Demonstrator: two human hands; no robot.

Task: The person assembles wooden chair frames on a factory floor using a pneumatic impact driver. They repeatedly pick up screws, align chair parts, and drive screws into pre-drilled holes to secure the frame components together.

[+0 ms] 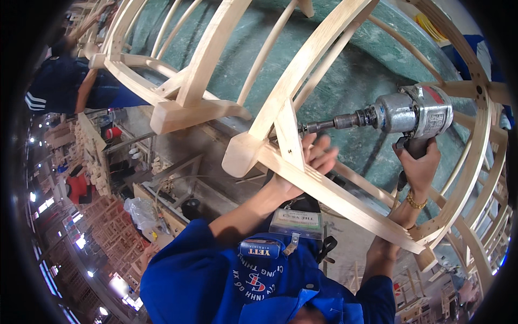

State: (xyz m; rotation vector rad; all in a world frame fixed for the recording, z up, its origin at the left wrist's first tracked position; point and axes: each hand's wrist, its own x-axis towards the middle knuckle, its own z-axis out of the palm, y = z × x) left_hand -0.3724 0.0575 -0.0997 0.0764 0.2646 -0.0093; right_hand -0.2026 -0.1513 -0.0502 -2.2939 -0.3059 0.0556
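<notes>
Head: driver [402, 114] (brace [288, 137] edge near)

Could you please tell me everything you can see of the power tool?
The power tool has a rounded, scuffed, silver-grey body that looks like metal, with a red-and-dark panel at its rear. A slender dark shaft extends from its nose toward the picture's left, roughly level. The right hand grips the handle below. The tip is close to a slanted wooden brace; whether they touch, or whether the tool is running, I cannot tell.

Silver-grey driver [396, 114], pale grained wood frame [334, 194], mottled green tabletop [356, 81]
</notes>
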